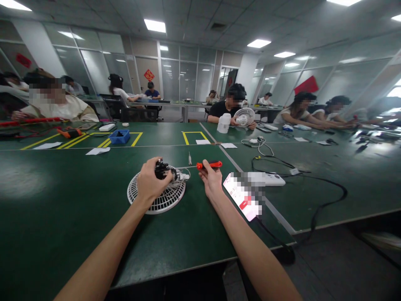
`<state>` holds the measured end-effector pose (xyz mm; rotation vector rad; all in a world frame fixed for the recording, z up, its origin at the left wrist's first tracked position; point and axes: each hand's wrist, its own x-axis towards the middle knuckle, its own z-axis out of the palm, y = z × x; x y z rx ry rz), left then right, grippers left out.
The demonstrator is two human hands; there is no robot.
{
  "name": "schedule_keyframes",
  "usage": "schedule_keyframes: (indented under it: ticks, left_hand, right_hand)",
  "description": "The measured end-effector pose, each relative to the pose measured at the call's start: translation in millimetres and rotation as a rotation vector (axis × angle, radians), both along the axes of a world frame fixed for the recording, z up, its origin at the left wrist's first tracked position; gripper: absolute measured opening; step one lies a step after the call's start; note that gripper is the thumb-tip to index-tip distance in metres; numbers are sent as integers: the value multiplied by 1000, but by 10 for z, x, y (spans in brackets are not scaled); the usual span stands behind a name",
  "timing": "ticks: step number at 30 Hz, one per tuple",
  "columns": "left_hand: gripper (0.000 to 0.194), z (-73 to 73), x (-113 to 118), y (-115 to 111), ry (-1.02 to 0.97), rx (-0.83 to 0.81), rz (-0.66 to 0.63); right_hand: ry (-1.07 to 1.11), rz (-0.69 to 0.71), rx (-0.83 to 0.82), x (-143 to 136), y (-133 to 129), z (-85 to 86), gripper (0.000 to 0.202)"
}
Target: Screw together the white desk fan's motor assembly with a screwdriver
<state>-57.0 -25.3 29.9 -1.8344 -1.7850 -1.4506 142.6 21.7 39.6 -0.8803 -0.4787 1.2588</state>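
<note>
A round white fan grille (166,200) lies flat on the green table, with a black motor part (162,168) and a white connector piece on top of it. My left hand (152,180) is closed round the black part from the left. In my right hand (211,179) is a screwdriver (214,165) with a red and black handle, its thin shaft pointing left towards the motor. Whether the tip touches anything is too small to tell. A small pale pointed item (189,159) rests on the table just beyond, between the hands.
Right of my right hand lies a lit phone (241,198), beside a white power strip (269,179) with black cables. Further back are a blue bin (119,137), papers and a white bottle-like part (223,123). Across the table a person holds another fan (244,117).
</note>
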Motion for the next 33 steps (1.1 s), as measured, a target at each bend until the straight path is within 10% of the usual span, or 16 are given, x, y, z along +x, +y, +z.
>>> schedule_keyframes:
  ticks: [33]
  left_hand:
    - [46, 9, 12, -10, -36, -20, -13]
  right_hand:
    - [6, 23, -57, -11, 15, -88, 28]
